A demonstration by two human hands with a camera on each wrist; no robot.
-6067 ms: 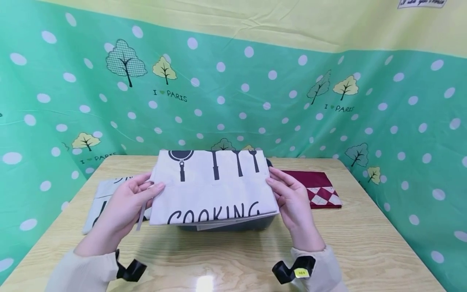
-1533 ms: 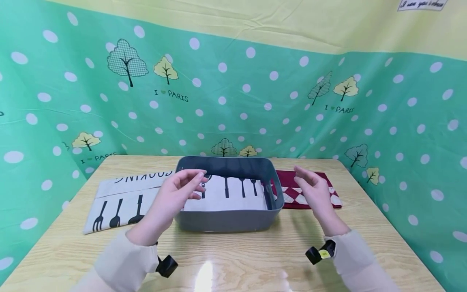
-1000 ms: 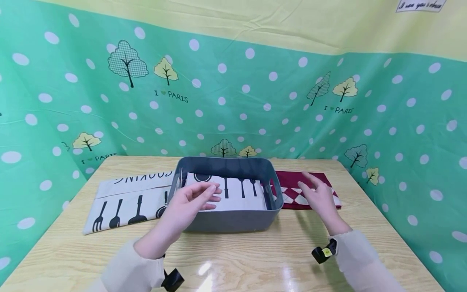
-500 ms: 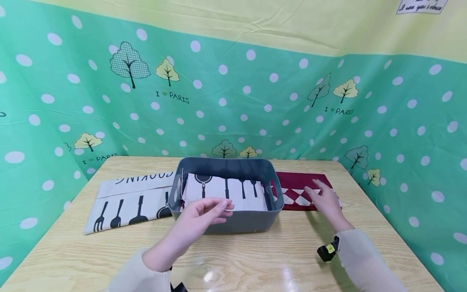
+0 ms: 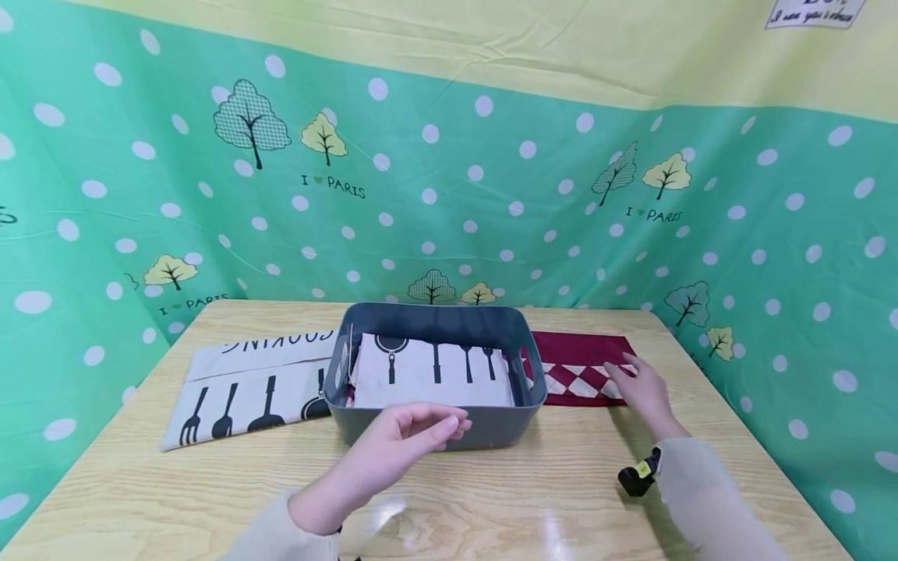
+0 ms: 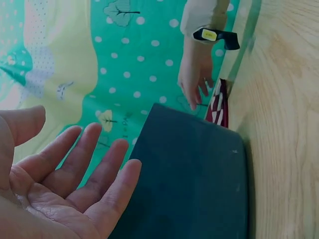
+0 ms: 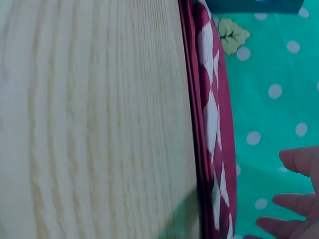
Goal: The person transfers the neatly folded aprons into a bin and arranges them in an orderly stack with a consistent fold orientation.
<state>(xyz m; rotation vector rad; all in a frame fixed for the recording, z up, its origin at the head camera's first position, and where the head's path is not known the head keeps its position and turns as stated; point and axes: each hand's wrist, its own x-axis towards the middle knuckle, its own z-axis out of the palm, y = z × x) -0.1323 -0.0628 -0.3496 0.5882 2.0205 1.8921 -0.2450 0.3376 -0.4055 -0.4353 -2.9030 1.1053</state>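
My left hand (image 5: 407,444), fingers loosely bent and holding nothing, hovers in front of a grey plastic basket (image 5: 501,428); the left wrist view shows its palm bare. Inside the basket lies a folded white cloth (image 5: 449,389) printed with a pan and utensils. Over the right end of a folded dark red cloth (image 5: 575,345) with a red and white diamond band hangs my right hand (image 5: 644,393). In the right wrist view its spread fingers (image 7: 294,204) stand apart from the red cloth (image 7: 212,119), with nothing between them.
Left of the basket lies another folded white cloth (image 5: 245,389) with black utensils and the word COOKING, its right end behind the basket's left side. All stand on a light wooden table (image 5: 491,506). A green and yellow curtain (image 5: 449,195) hangs around the table.
Earlier both hands held the folded utensil cloth above the basket; now it lies inside. Since then my left hand has come down and nearer, and my right hand has moved right over the red cloth.
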